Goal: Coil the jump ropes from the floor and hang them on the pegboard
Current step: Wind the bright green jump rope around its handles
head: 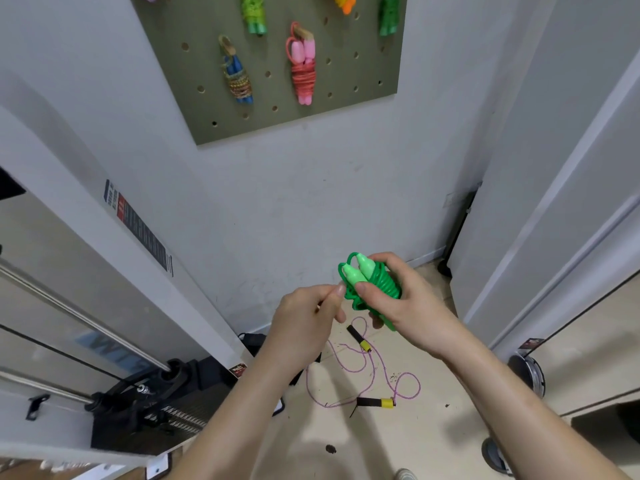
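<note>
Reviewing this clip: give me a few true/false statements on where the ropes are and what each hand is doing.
1. The right hand grips a coiled green rope. True.
2. The purple rope is already coiled. False: it lies loose on the floor.
3. A pink rope hangs on the pegboard. True.
4. The left hand lies flat on the floor. False: it is raised, fingers curled, fingertips pinching at the green rope's edge.
</note>
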### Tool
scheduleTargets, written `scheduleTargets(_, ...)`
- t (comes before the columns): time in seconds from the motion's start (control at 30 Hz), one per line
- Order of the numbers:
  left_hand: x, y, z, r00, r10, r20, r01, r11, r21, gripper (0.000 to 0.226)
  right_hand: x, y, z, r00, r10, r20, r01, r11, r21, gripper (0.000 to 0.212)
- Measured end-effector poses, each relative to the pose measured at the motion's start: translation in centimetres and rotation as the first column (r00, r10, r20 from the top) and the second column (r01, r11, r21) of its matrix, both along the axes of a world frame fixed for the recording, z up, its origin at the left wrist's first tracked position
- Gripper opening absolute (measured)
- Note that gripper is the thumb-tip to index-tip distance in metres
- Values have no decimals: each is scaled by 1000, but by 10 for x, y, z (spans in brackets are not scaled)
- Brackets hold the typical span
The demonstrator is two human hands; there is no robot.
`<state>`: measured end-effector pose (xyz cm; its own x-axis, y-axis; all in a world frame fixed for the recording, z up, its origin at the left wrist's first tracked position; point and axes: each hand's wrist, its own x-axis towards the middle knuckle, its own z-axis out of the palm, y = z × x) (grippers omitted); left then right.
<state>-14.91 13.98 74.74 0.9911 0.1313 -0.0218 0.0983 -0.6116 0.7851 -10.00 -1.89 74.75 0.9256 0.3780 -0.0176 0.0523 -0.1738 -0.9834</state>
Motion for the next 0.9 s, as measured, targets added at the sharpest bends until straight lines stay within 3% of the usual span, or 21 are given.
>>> scheduleTargets(0.07, -7, 6, 0, 985, -155, 77, 110, 901, 419, 22, 7, -5, -2, 993, -58, 106, 70, 991, -112, 22)
scheduleTargets(0.13, -13, 8, 3, 957, -264, 120, 128, 755, 643, 22, 13, -10, -4, 961, -3, 278, 97, 941, -325, 28)
scheduleTargets(0.2, -13, 12, 6, 919, -379, 108, 181, 650, 738, 18, 12, -10, -7, 903, 166, 396, 82, 838, -539, 36)
scheduleTargets(0.27, -9, 14, 10, 879, -462, 116, 216, 604, 767, 26, 7, -4, -10, 867, 302, 396, 48, 740, -670, 42)
scheduleTargets(0.33, -9, 9, 18, 872, -481, 88, 243, 582, 776, 17, 3, 2, -8, 849, 387, 359, 12, 665, -747, 44)
scheduleTargets(0.37, -10, 4, 24, 883, -463, 85, 254, 621, 742, 6, 2, 4, -7, 845, 406, 348, -1, 652, -758, 44)
scheduleTargets(0.4, -12, 1, 28, 914, -392, 100, 237, 719, 654, 10, 2, 5, -4, 844, 408, 348, -9, 660, -751, 42)
scheduleTargets(0.47, -12, -6, 33, 982, -138, 128, 113, 976, 188, 14, 2, 8, -3, 850, 392, 352, -38, 713, -700, 39)
scheduleTargets(0.5, -10, -7, 35, 995, -5, 95, 15, 995, -96, 13, 0, 11, -3, 858, 377, 348, -64, 752, -656, 37)
scheduleTargets(0.53, -7, -7, 37, 996, 78, 40, -62, 947, -317, 12, -2, 13, -4, 866, 363, 344, -90, 791, -606, 36)
scheduleTargets(0.57, -4, -6, 39, 995, 99, -16, -96, 894, -438, 10, -4, 16, -5, 876, 346, 337, -109, 822, -559, 36)
scheduleTargets(0.67, -2, -1, 44, 995, 4, -98, -51, 877, -478, 5, -4, 20, -6, 890, 313, 332, -91, 834, -544, 41)
scheduleTargets(0.73, -1, 5, 46, 998, -34, -55, 12, 932, -361, 8, -1, 18, -4, 878, 309, 367, -40, 809, -586, 42)
scheduleTargets(0.8, 1, 15, 48, 995, -82, 55, 85, 995, -52, 10, 3, 14, 0, 853, 341, 395, -10, 767, -641, 37)
scheduleTargets(0.83, 4, 20, 50, 983, -155, 99, 137, 977, 165, 9, 3, 13, 4, 845, 366, 389, -16, 745, -666, 35)
scheduleTargets(0.9, 7, 30, 55, 936, -322, 141, 193, 807, 558, 20, 4, 10, 12, 836, 417, 357, -47, 702, -710, 36)
